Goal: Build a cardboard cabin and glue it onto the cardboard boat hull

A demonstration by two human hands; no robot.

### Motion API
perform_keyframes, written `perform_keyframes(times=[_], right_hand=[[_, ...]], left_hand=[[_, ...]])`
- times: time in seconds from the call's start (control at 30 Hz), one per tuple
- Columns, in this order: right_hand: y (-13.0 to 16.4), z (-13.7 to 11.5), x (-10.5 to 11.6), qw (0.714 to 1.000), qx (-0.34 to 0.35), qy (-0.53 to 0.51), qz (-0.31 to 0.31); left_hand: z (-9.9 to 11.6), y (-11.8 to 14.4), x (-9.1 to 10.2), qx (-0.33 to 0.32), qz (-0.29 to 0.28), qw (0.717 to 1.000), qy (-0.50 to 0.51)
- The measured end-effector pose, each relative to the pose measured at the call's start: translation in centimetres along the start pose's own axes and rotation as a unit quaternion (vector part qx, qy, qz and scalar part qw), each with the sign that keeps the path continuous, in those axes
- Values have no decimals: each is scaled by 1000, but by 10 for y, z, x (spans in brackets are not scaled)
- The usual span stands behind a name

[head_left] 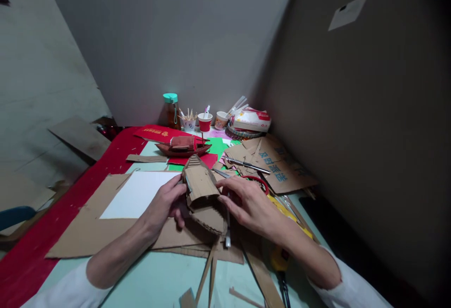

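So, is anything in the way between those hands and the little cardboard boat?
Nothing visible is. The left hand meets the cardboard boat on one side, and the right hand's fingertips appear to touch the other. A whitish stick shows below the right hand, not blocking that contact.

A craft workspace, shown by cardboard sheets (pixel 88 228), scissors (pixel 261 181) and red-brown model boat (pixel 183 146)

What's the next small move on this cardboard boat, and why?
Probably press the right edge of the arched brown cardboard roof lightly toward the brown corrugated-cardboard boat: the bare right hand has its fingers at that side, the bare left hand is opposite to brace it, and the roof's near end spans a dark opening, so hard pressure might crush it.
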State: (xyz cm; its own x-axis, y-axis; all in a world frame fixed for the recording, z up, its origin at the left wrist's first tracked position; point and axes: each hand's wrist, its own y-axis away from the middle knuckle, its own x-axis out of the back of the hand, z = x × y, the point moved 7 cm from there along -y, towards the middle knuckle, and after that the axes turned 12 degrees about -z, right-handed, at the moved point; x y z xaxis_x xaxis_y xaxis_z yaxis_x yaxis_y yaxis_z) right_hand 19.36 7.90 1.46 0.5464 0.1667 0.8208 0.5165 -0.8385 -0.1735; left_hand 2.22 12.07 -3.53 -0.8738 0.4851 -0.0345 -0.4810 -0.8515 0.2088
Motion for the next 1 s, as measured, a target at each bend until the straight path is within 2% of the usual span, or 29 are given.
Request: perform_keyframes(times=[0.1, 0.3, 0.47, 0.57, 0.63, 0.7, 0.87, 1.0], right_hand=[[0, 3, -2, 1000, -8, -9, -1], [-1, 4, -5, 999, -26, -33, 4], [-1, 6, -7, 998, -32, -51, 8], [-2, 8, -8, 998, -32, -59, 11], [-3, 8, -9, 997, -35, -65, 16], [-4, 7, -9, 996, -38, -72, 19], [-5, 6, -12, 995, -38, -85, 21], [-4, 6, -12, 995, -34, -89, 26]], left_hand=[[0, -2, 10, -7, 22, 999, -36], [8, 2, 32, -41, 116, 986, -114], [21, 26, 31, -88, 174, 961, -196], [26, 38, 15, -144, 169, 921, -321], [22, 38, 6, -154, 158, 888, -404], [16, 34, 3, -153, 154, 870, -442], [15, 27, 4, -165, 153, 856, -466], [16, 26, 4, -155, 154, 858, -465]])
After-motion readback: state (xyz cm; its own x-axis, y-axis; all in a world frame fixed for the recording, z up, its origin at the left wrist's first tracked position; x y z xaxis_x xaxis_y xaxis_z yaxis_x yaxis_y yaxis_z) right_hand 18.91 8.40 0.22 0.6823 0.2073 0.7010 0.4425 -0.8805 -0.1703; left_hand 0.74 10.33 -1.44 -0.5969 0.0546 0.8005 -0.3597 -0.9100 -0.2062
